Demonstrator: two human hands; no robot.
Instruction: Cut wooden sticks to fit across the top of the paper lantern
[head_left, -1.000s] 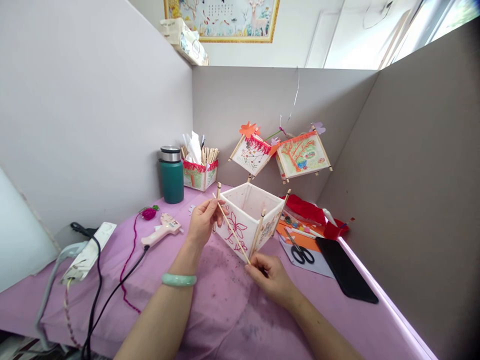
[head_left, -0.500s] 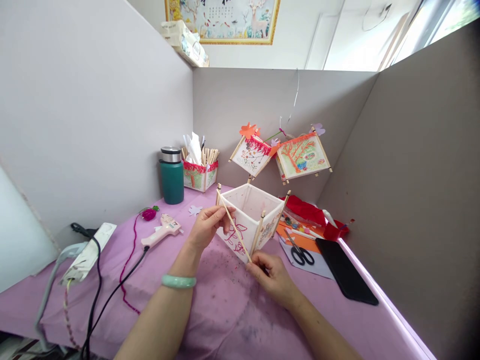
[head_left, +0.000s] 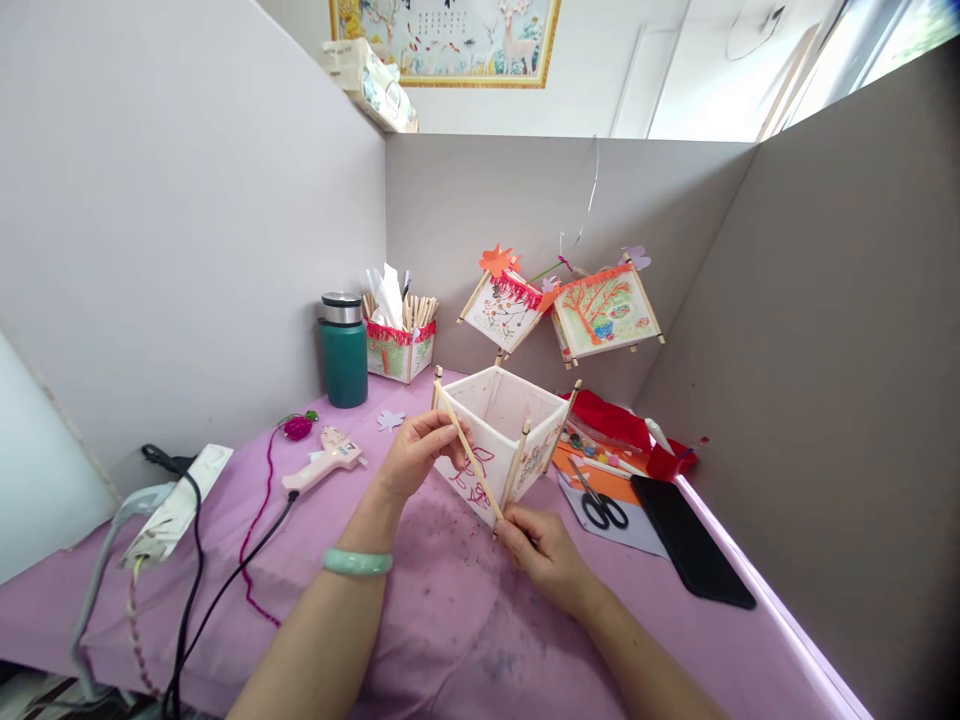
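A thin wooden stick [head_left: 475, 462] slants between my two hands, in front of a white four-sided lantern box [head_left: 532, 400]. My left hand [head_left: 418, 448] pinches the stick around its middle. At the lower end, the fingers of my right hand [head_left: 541, 552] are closed on it. The box has an open top, wooden sticks at its corners and a pink line drawing on the side facing me. The stick's upper end lies near the box's left corner post; whether it touches is hard to tell.
To the left lie a pink glue gun [head_left: 327, 464], a power strip [head_left: 180, 505] and trailing cords. Behind stand a green bottle [head_left: 344, 360] and a decorated stick holder [head_left: 401, 352]. Scissors [head_left: 604, 508] and a black phone-like slab [head_left: 691, 540] lie right. Decorated lanterns [head_left: 607, 312] hang at the back.
Both hands keep their hold on the stick. My right hand and the stick's lower end have shifted very slightly; the box stands where it was.
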